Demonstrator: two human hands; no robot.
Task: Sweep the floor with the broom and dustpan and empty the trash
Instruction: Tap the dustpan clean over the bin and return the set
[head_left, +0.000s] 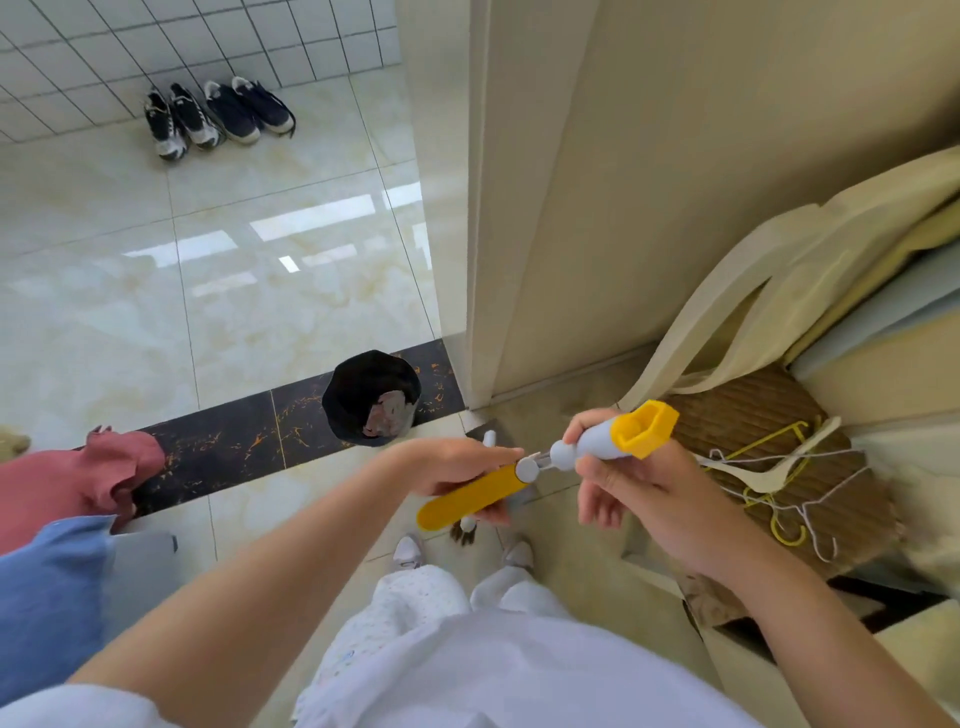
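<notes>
Right hand and left hand grip yellow handles above glossy tiled floor.

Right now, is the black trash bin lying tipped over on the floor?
No, the black trash bin stands upright on the dark floor strip, its open mouth facing up toward the camera.

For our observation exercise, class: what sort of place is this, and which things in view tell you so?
Probably a home, near a doorway: shoes lined up against a tiled wall, a small lined bin, and loose hangers.
</notes>
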